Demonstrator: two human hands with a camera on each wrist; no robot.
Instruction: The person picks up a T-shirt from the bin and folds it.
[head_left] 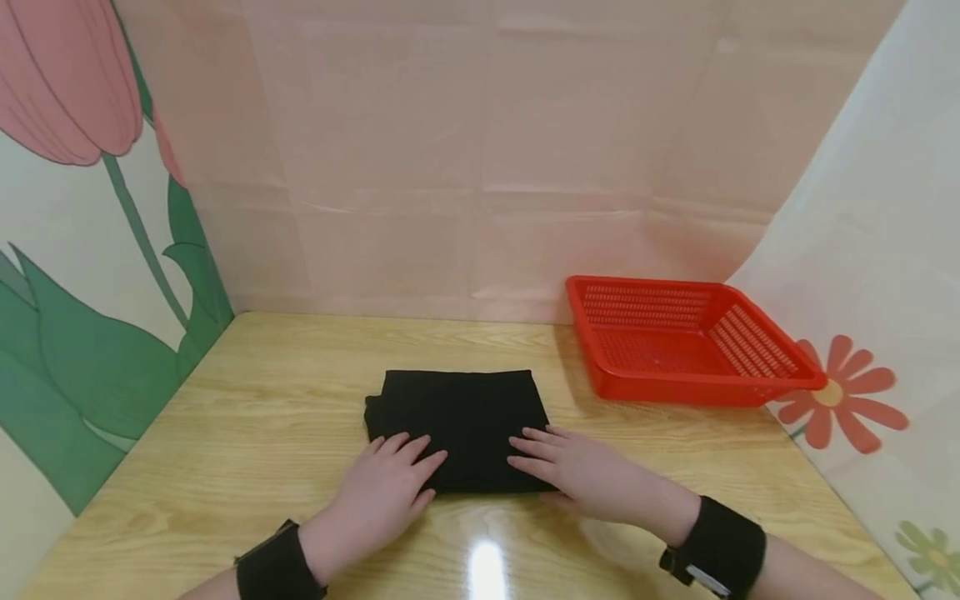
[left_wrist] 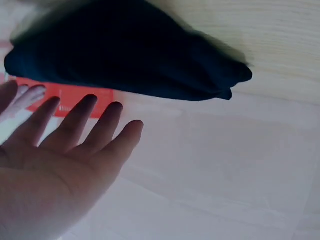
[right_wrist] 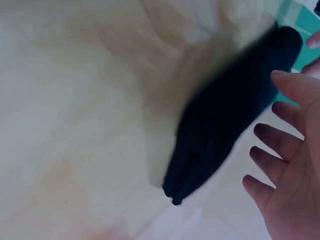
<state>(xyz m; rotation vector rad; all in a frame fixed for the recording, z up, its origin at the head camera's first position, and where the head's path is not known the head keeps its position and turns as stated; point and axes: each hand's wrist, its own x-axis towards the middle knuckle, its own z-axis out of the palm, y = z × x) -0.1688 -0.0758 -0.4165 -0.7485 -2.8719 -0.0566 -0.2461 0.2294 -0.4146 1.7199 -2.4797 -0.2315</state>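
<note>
A folded black cloth (head_left: 465,425) lies on the table in the middle of the head view, with a small uneven bulge at its left edge. My left hand (head_left: 386,483) is at its near left corner, fingers spread and straight over the fabric. At the right side, my right hand (head_left: 592,471) has its straight fingertips over the cloth's edge. In the left wrist view the left hand (left_wrist: 65,165) shows extended fingers beside the dark cloth (left_wrist: 120,50). The right wrist view shows the right hand (right_wrist: 295,160) likewise, with the cloth (right_wrist: 220,110) next to its fingers.
A red plastic basket (head_left: 660,390) with slotted walls stands at the back right of the wood-grain table (head_left: 285,400). Pinkish sheeting (head_left: 450,167) hangs behind the table. Flower-printed panels border it left and right. Both wrists wear black bands (head_left: 720,546).
</note>
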